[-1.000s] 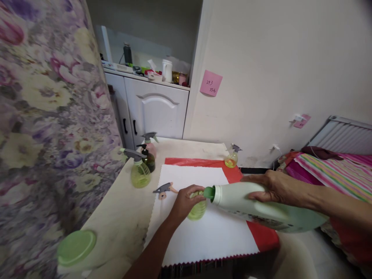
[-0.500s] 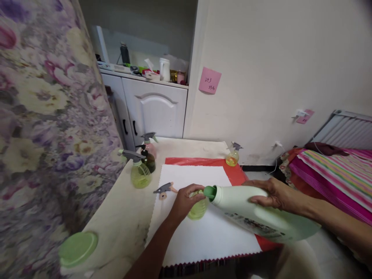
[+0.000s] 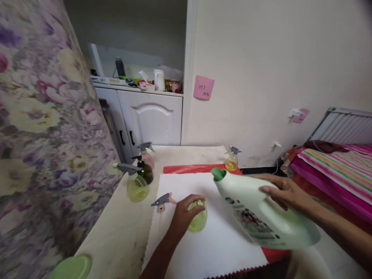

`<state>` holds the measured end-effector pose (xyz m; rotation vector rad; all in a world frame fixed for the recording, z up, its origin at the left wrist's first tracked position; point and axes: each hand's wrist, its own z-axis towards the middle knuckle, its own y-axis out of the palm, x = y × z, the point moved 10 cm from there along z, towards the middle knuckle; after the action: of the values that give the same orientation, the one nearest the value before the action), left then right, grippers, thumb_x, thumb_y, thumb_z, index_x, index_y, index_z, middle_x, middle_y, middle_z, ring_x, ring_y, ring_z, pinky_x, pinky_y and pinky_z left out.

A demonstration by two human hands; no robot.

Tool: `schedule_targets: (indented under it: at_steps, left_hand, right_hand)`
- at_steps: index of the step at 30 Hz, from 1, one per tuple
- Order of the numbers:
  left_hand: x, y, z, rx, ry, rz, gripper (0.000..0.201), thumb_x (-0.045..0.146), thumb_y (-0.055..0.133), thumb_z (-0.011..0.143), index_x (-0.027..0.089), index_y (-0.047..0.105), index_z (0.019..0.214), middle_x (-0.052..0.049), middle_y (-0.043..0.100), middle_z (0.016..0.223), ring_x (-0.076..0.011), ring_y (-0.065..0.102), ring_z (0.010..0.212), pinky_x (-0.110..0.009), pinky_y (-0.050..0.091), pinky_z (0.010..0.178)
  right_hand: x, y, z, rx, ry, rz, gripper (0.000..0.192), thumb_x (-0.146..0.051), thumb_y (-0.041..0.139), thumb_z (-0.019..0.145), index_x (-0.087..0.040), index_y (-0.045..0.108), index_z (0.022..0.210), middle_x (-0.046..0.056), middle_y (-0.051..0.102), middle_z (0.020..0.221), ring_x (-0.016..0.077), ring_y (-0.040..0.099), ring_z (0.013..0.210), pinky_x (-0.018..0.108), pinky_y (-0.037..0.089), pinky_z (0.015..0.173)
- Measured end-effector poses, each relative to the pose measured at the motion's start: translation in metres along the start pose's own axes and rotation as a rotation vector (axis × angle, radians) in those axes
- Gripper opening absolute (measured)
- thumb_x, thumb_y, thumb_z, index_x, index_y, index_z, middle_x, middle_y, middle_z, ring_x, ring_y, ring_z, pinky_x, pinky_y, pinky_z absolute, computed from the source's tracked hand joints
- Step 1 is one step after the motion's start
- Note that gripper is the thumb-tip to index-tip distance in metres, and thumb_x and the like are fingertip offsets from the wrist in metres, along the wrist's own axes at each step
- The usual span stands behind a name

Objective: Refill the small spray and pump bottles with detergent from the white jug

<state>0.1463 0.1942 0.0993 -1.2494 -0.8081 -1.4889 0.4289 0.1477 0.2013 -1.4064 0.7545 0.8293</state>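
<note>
My left hand [image 3: 186, 213] is closed round the neck of a small yellow-green spray bottle [image 3: 198, 223] whose top is off. That bottle stands on a white sheet [image 3: 223, 240]. In my right hand [image 3: 286, 195] is the handle of a large pale green detergent jug [image 3: 250, 209], tilted with its green spout [image 3: 218, 174] raised to the upper left. The spout is apart from the small bottle, to its upper right. A grey and orange spray trigger head [image 3: 164, 200] lies on the sheet, left of my left hand.
At the table's left stand a yellow-green spray bottle [image 3: 137, 188], a dark pump bottle [image 3: 145, 170] and a pink spray bottle [image 3: 147, 158]. Another spray bottle [image 3: 231, 162] stands at the back right. A green lid [image 3: 71, 267] is at lower left. A bed [image 3: 343, 170] is on the right.
The jug has moved away from the small bottle's mouth, and its spout has tipped upward. My left hand still holds the small bottle. The whole view has shifted slightly.
</note>
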Motion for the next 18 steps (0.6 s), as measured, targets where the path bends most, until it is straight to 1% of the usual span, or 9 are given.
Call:
schedule_targets:
  at_steps: [3,5,6,7,9,13,18]
  left_hand:
    - [-0.003,0.000,0.001,0.003,-0.012,0.013,0.021,0.023,0.066,0.075,0.021,0.072,0.095,-0.006,0.071,0.100,-0.0230,0.062,0.098,-0.032,0.044,0.090]
    - [-0.004,0.000,0.002,-0.002,-0.019,0.024,0.022,0.022,0.065,0.075,0.021,0.072,0.095,-0.005,0.072,0.100,-0.0229,0.063,0.098,-0.032,0.044,0.090]
    - [-0.004,0.000,0.001,-0.004,-0.022,0.030,0.022,0.022,0.065,0.075,0.022,0.072,0.095,-0.005,0.071,0.100,-0.0229,0.062,0.098,-0.032,0.044,0.090]
    - [-0.004,0.000,0.001,-0.007,-0.026,0.035,0.021,0.022,0.064,0.075,0.022,0.072,0.095,-0.005,0.071,0.100,-0.0229,0.062,0.099,-0.032,0.044,0.091]
    - [-0.004,0.001,0.000,-0.016,-0.036,0.047,0.021,0.021,0.063,0.076,0.022,0.071,0.095,-0.004,0.071,0.101,-0.0226,0.062,0.100,-0.032,0.043,0.091]
    - [-0.003,0.001,0.000,-0.036,-0.059,0.075,0.022,0.018,0.062,0.075,0.022,0.070,0.096,-0.004,0.070,0.101,-0.0218,0.062,0.099,-0.031,0.043,0.091]
    - [-0.006,-0.001,-0.001,-0.067,-0.064,0.088,0.023,0.019,0.062,0.075,0.024,0.069,0.096,-0.003,0.070,0.101,-0.0221,0.061,0.101,-0.031,0.042,0.092]
  right_hand:
    - [0.000,-0.009,0.013,0.088,-0.047,0.163,0.051,-0.051,0.059,0.082,-0.017,0.062,0.120,-0.006,0.052,0.049,0.0069,0.033,0.034,0.020,0.022,0.036]
    - [0.000,-0.013,0.024,0.198,-0.104,0.270,0.048,-0.051,0.054,0.086,-0.015,0.063,0.116,-0.007,0.046,0.041,0.0078,0.031,0.034,0.022,0.023,0.038]
    - [0.001,-0.012,0.030,0.240,-0.132,0.321,0.047,-0.051,0.051,0.088,-0.015,0.064,0.114,-0.008,0.043,0.038,0.0084,0.030,0.033,0.023,0.024,0.038]
    - [0.003,-0.008,0.036,0.269,-0.157,0.369,0.046,-0.051,0.048,0.089,-0.015,0.064,0.113,-0.008,0.041,0.036,0.0093,0.030,0.033,0.023,0.026,0.039]
    - [0.008,0.004,0.050,0.320,-0.192,0.437,0.045,-0.051,0.044,0.091,-0.017,0.063,0.112,-0.008,0.043,0.037,0.0109,0.032,0.033,0.024,0.027,0.038]
    - [0.018,0.029,0.078,0.423,-0.227,0.480,0.045,-0.051,0.038,0.092,-0.020,0.063,0.111,-0.007,0.045,0.039,0.0133,0.034,0.034,0.026,0.029,0.039]
    - [0.031,0.059,0.108,0.468,-0.245,0.512,0.045,-0.051,0.037,0.091,-0.019,0.061,0.112,-0.007,0.047,0.042,0.0135,0.037,0.035,0.027,0.031,0.040]
